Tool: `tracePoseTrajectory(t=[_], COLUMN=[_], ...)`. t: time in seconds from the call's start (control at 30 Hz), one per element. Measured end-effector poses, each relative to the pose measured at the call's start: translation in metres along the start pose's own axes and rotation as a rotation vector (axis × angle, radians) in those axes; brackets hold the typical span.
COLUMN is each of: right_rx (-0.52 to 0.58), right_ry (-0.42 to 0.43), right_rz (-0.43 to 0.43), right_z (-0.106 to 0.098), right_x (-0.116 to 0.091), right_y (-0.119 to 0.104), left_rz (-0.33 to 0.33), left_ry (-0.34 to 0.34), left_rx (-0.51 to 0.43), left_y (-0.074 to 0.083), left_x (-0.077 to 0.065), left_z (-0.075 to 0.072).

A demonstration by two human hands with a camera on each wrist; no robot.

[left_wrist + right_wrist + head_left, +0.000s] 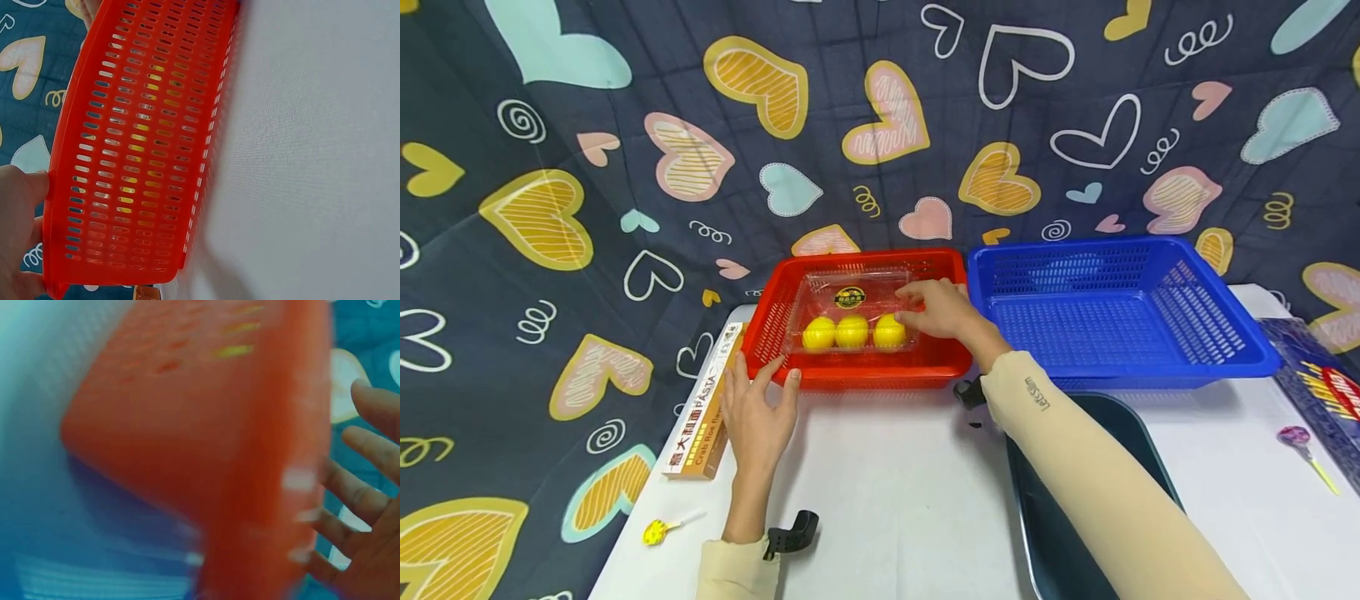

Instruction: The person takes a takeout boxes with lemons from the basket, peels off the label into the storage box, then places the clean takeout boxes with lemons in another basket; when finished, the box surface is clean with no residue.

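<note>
A clear plastic box with three yellow balls in a row lies inside the red basket. Over the right end of the box is my right hand; its fingers look spread in the right wrist view, where the red basket is blurred. My left hand is at the basket's front left corner with fingers spread and fingertips at the rim. In the left wrist view, slots in the red basket wall let yellow patches show through. Whether either hand touches anything is hard to tell.
A blue basket stands right of the red one. In front of it, partly under my right arm, is a dark tray. A pasta box and yellow lollipop lie left; a purple lollipop and dark packet lie right.
</note>
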State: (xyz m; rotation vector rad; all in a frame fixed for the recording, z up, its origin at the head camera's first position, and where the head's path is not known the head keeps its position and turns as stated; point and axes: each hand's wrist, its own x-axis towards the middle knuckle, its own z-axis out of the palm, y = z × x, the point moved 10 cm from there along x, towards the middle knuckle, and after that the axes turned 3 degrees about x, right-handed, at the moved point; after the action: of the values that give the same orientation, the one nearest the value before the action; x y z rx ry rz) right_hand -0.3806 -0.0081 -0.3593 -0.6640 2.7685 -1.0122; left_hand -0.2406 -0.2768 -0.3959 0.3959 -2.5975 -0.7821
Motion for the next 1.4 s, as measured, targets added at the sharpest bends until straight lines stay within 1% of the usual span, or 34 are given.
tracePoseTrajectory(t=[0.1,0.23,0.4,0.53,0.73,0.9,1.0,1.13,1.3,1.4], right_rx=[0.041,0.128,0.178,0.198,0.252,0.258,0.258,0.286,0.386,0.437], right_ry=[-0.03,-0.048,-0.027,-0.009,-0.003,-0.018,-0.058,-0.129,-0.216,-0.233], right_rz=[0.009,0.007,0.025,0.039,0.079,0.099,0.126,0.149,0.188,0.201], right_z=[-0.005,-0.014,-0.024,-0.027,-0.023,-0.019,-0.013,-0.002,0.012,0.016], right_x=[0.006,0.013,0.023,0.029,0.035,0.038,0.038,0.037,0.037,0.038], right_y=[-0.001,-0.004,0.0,0.008,0.024,0.028,0.03,0.03,0.031,0.031], left_rz=[0.001,0.003,-0.006,-0.004,0.005,-0.002,-0.003,0.001,-0.004,0.001], left_ry=[0.006,0.011,-0.016,-0.023,-0.002,-0.008,-0.014,-0.003,-0.008,-0.007], left_rx=[0.006,0.014,0.021,0.02,0.022,0.026,0.026,0.024,0.023,0.023], left_y=[0.0,0.0,-0.001,0.0,0.001,0.0,-0.001,-0.001,-0.001,-0.001], left_x=[-0.001,-0.001,-0.001,-0.001,-0.001,-0.002,-0.003,-0.003,-0.002,-0.002], left_z=[-0.001,-0.002,-0.001,0.0,-0.001,0.0,0.001,0.0,0.0,-0.001])
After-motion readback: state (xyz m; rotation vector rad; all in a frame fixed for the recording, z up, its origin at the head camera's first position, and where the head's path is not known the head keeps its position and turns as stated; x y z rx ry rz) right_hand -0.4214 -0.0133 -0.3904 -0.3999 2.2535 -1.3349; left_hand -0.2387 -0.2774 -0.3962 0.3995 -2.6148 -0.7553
